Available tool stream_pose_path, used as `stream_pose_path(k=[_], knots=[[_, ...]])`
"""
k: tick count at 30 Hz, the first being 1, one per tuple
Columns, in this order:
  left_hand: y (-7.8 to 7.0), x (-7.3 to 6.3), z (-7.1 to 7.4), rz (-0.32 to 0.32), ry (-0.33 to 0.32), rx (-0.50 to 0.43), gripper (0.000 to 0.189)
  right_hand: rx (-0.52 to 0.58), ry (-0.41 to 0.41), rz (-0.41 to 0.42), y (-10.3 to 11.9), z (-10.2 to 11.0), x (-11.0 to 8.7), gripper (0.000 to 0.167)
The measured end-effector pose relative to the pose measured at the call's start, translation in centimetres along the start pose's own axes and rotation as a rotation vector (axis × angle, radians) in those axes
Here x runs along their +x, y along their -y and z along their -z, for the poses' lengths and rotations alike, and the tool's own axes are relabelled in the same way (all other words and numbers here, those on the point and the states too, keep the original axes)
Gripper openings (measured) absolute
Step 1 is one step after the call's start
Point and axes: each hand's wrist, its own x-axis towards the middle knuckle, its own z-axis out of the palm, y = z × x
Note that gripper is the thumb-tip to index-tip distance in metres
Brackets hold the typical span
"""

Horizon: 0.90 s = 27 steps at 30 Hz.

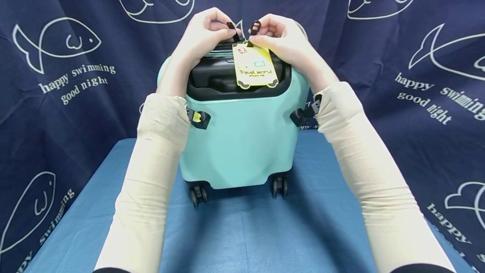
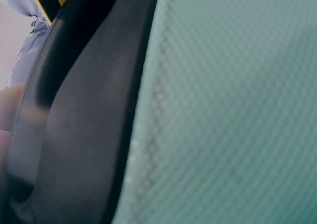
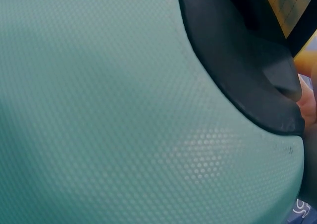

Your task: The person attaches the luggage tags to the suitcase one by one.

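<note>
A light teal suitcase (image 1: 242, 142) stands upright in the head view, its black handle recess (image 1: 212, 80) on top. A yellow luggage tag (image 1: 254, 65) printed "Travel World" hangs over that recess. My left hand (image 1: 207, 33) pinches one end of the tag's black strap (image 1: 233, 31) between thumb and fingers. Close by on the right, my right hand (image 1: 283, 39) pinches the other strap end, which carries a small black buckle (image 1: 255, 27). The two ends are apart. Both wrist views mostly show the textured suitcase shell (image 2: 233, 105), with fingertips only at the edges.
Blue cloth (image 1: 235, 231) covers the table under the suitcase, whose black wheels (image 1: 279, 185) rest on it. A navy curtain (image 1: 68, 108) with white fish and whale drawings hangs behind and at both sides. Black wrist straps (image 1: 303, 113) sit at the sleeve cuffs.
</note>
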Motion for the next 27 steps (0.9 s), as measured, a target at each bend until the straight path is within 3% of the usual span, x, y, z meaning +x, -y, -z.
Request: stream_pose_path(k=[6,14,23,27], knots=[[-0.03,0.05,-0.07,0.001,0.015,-0.069,0.011,0.030,0.014,-0.009,-0.03,0.05,-0.06,0.007],[-0.14,0.17,0.04,0.035,0.022,0.014,0.014,0.013,0.000,-0.030,0.09,0.21,-0.06,0.010],[-0.16,-0.04,-0.07,-0.003,0.022,0.061,0.012,0.150,-0.068,0.008,0.13,0.25,-0.01,0.005],[-0.12,-0.13,-0.03,-0.024,0.033,0.084,0.012,0.157,-0.076,0.006,0.49,0.28,0.40,0.004]])
